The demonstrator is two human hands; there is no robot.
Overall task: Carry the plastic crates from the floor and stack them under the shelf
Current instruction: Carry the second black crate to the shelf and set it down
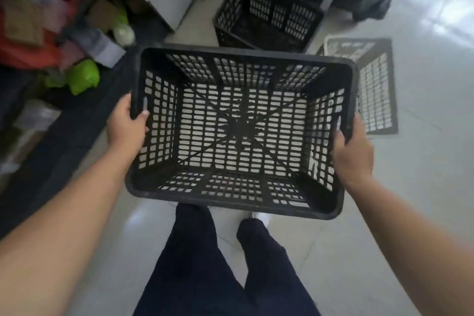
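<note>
Two black plastic crates in view. One crate (238, 131) held off the floor (423, 84), empty: left hand (127, 126) and right hand (352, 152) each clasp a side rim. Second crate (266, 13) rests on floor ahead.

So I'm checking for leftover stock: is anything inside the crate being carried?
No, the crate held by the left hand and right hand shows only floor through its mesh.

A pale glossy floor (423, 174) is bearing a black slatted crate (266, 15) at upper centre, with bright bags and cartons (82, 77) lying heaped at upper left.
</note>
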